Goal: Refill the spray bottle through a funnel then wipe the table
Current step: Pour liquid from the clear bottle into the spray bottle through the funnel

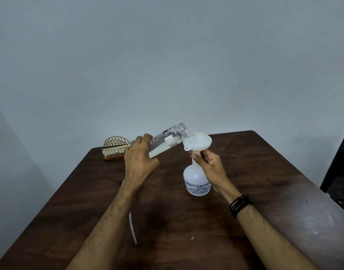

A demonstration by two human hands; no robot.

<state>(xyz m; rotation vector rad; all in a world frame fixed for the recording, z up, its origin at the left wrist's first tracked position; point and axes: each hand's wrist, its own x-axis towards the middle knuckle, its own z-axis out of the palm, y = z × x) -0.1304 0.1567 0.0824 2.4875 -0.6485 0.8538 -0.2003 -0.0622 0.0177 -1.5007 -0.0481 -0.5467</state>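
Surroundings: dark brown wooden table (254, 172) against a plain pale wall (167, 55). Gold wire holder (115, 148) with something pale inside stands at the far left edge of the table, partly hidden behind the left hand. A thin white tube (132, 228) lies on the tabletop between the forearms; its upper end is hidden by the left forearm. Black cord bracelet (239, 205) on the right wrist. A dark object shows at the right frame edge, not identifiable.

Spray bottle (196, 177): white translucent plastic, upright near table centre, sprayer head off, printed label facing the camera, text only partly legible. White funnel (197, 142) sits in its neck, bowl upward.

Right hand (210, 162): fingers and thumb curled round the bottle neck just below the funnel.

Left hand (141, 158): wrapped round the base end of a clear plastic bottle (168, 141), uncapped, tilted with its mouth at the funnel rim. Clear liquid visible near its neck.
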